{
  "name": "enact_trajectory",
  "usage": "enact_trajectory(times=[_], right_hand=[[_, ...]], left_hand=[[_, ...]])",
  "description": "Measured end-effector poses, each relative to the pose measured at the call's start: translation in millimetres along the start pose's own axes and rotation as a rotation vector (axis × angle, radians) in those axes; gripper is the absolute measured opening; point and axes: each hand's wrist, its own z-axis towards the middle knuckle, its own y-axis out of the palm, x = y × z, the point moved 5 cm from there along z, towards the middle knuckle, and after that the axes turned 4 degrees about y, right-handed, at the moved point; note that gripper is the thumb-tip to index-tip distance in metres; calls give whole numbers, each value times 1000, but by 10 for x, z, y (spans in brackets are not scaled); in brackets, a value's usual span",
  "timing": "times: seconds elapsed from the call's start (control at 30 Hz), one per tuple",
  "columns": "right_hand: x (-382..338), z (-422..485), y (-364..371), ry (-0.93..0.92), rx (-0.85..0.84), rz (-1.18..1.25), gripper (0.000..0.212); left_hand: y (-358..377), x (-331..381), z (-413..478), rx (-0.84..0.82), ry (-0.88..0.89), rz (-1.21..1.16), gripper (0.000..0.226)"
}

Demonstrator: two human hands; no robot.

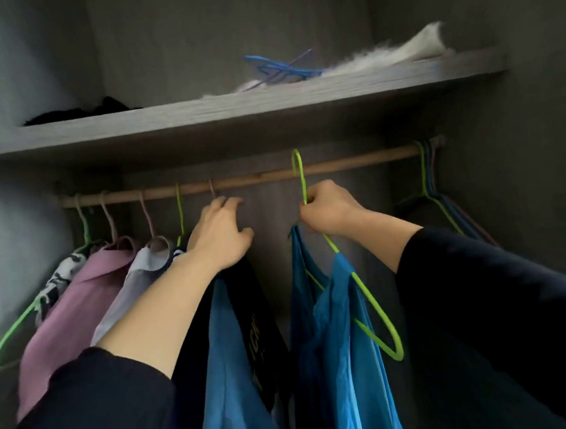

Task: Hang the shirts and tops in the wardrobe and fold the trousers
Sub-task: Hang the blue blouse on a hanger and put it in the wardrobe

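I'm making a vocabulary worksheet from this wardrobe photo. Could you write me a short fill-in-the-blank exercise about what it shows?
1. The green hanger gripped by the right hand carries a ___ top.
2. The left hand grips a pink hanger hooked on the wooden ___.
3. Loose blue hangers lie on the ___ above.

Missing words: blue; rail; shelf.
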Motion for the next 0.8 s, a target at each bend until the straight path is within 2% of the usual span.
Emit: enact_trajectory(times=[0.13, 0.23, 0.47, 0.8], right_hand=[[-186, 398, 226, 5, 58, 54, 27], [-284, 682, 419, -9, 39, 62, 26], [-265, 1021, 811, 28, 2, 50, 27], [-176, 1046, 1100, -35, -40, -3, 22]], left_hand=[[-32, -274, 472, 33, 56, 133, 69], [-9, -423, 763, 2, 89, 151, 75], [169, -565, 972, 142, 199, 307, 60], [141, -488, 976, 116, 161, 317, 54]])
